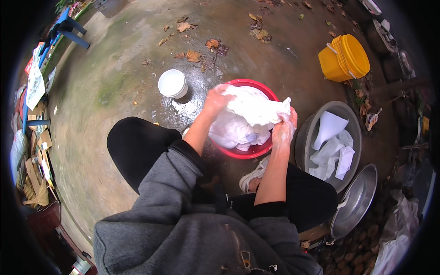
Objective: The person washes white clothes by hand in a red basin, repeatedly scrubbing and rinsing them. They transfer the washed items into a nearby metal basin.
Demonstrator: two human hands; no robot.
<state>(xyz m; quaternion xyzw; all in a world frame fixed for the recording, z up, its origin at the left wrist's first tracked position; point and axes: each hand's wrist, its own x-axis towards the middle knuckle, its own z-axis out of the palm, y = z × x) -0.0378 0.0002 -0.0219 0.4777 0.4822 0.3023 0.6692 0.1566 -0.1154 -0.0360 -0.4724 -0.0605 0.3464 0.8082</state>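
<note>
A wet white cloth [254, 105] is stretched between my two hands above a red plastic basin [240, 154]. My left hand [217, 99] grips its left end, near the basin's far left rim. On the right, my right hand [286, 124] holds the bunched other end, over the basin's right rim. Both hands look wet, with some suds on the right one. Beneath the cloth, more white fabric [228, 132] lies heaped in the basin. The fingertips of both hands are partly hidden by the cloth.
A white plastic bucket [172, 84] stands beyond my left hand. To the right sits a grey tub [300, 141] with white cloths [331, 151]. A metal basin [355, 202] leans near it. Farther off is a lidded yellow bucket [343, 58]. Fallen leaves [192, 55] dot the wet concrete.
</note>
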